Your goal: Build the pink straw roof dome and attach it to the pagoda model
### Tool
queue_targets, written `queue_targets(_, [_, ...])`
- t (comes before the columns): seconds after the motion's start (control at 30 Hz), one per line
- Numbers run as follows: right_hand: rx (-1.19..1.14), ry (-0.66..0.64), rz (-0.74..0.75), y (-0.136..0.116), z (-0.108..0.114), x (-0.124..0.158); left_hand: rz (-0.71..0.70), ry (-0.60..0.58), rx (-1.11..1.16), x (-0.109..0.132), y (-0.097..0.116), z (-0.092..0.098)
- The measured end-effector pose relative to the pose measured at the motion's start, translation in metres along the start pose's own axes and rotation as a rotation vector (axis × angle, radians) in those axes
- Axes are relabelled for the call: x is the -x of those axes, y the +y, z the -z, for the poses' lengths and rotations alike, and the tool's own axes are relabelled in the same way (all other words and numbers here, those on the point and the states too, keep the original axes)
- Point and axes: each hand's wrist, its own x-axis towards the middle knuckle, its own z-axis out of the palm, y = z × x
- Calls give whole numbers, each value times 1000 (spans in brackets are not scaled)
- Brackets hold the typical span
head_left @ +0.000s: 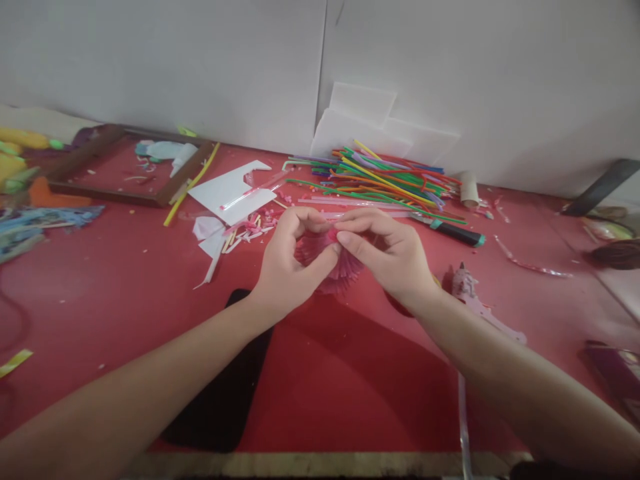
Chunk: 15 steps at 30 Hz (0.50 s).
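With the thumb and fingers of both hands, my left hand [290, 260] and my right hand [395, 257], I am pinching a pink fringed piece [349, 269], which is between them above the red table [345, 393]. Beyond my hands lies a pile of colourful pipe cleaners [385, 177], with a black-handled cutter [457, 233] near it, and a black flat object [215, 400] lies partly under my left forearm.

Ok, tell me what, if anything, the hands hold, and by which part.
The left hand and right hand pinch a pink fringed piece by its bright pink top, leaving its lower part hanging free.
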Motion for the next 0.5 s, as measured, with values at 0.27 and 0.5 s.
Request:
queue_targets(0.27, [-12,-157,-135,-12,5,-21,-17,22,31,-2,-4,-1])
queue_targets(0.5, [15,-95,39,-4,1,-12,-28,26,40,-2,-5,-2])
